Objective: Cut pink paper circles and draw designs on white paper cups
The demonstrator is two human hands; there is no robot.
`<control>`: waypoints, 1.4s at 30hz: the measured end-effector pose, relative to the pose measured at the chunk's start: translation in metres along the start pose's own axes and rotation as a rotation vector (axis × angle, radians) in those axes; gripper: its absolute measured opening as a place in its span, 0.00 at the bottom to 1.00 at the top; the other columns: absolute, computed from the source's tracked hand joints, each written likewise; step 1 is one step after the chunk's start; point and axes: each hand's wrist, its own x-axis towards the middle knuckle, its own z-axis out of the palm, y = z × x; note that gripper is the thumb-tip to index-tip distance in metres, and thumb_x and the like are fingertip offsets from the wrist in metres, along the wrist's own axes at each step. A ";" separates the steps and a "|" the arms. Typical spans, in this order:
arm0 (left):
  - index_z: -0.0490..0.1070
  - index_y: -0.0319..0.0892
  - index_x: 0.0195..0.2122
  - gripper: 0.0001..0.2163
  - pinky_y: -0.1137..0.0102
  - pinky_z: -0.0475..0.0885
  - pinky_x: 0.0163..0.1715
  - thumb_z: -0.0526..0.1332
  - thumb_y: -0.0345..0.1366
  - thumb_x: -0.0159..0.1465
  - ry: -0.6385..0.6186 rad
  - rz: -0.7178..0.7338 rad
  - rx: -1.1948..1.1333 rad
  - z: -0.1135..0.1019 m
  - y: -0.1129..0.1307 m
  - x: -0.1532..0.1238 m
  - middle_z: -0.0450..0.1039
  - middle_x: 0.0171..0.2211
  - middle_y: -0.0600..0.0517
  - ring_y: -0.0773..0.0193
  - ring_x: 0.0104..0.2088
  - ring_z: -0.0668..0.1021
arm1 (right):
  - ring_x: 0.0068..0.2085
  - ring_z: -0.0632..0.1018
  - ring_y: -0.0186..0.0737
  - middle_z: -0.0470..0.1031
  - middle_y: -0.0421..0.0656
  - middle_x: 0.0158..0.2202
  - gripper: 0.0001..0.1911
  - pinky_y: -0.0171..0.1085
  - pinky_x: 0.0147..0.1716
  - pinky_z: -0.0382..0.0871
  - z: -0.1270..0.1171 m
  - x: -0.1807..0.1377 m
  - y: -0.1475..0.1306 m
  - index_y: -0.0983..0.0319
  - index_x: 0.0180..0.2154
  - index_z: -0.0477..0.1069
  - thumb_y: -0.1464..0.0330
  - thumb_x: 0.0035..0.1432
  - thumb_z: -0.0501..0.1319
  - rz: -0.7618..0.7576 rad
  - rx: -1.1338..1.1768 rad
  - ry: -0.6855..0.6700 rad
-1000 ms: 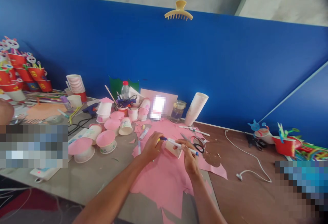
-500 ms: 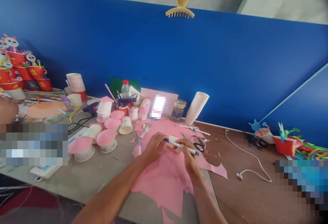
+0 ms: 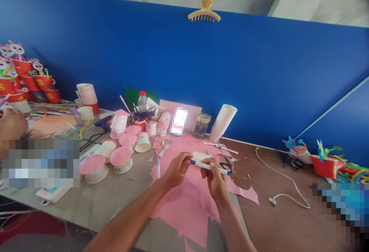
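- Holding one white marker with a blue cap in my right hand, fingers curled shut around its barrel, the cap end pointing toward the right edge of the bench.
- My left hand is closed on one small white paper cup, which lies on its side between my two hands; the marker's other end meets my left fingertips.
- Both hands hover over one ragged pink paper sheet that runs from mid-bench to the near edge.
- One pair of scissors lies just beside my right hand, on the pink sheet.
- Two tall stacks of white cups: one leaning near the back edge, the other toward the far left corner.
- About five upturned cups with pink discs cluster left of centre.
- One clear plastic bottle and one glass jar stand along the back edge.
- One white cable trails over the right part of the bench.
- Another person's hand shows at the left edge.
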 end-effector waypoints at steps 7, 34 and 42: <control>0.67 0.41 0.37 0.14 0.72 0.64 0.25 0.49 0.45 0.68 0.042 0.006 -0.013 0.005 0.002 -0.003 0.66 0.25 0.53 0.67 0.25 0.68 | 0.19 0.61 0.34 0.57 0.33 0.13 0.18 0.35 0.24 0.57 0.013 0.001 0.001 0.58 0.26 0.67 0.55 0.61 0.53 0.135 0.188 0.024; 0.66 0.42 0.39 0.08 0.66 0.69 0.39 0.50 0.37 0.67 0.207 0.079 0.302 -0.001 -0.027 0.006 0.70 0.36 0.48 0.61 0.37 0.73 | 0.54 0.71 0.50 0.73 0.51 0.50 0.17 0.53 0.54 0.61 -0.038 0.029 0.040 0.61 0.49 0.69 0.64 0.60 0.55 -0.373 -0.693 0.356; 0.68 0.43 0.34 0.12 0.67 0.69 0.37 0.47 0.36 0.68 0.239 0.050 0.303 -0.009 -0.033 0.008 0.72 0.33 0.50 0.62 0.35 0.75 | 0.49 0.73 0.50 0.74 0.53 0.45 0.18 0.51 0.50 0.64 -0.035 0.024 0.045 0.63 0.51 0.66 0.65 0.60 0.53 -0.395 -0.868 0.419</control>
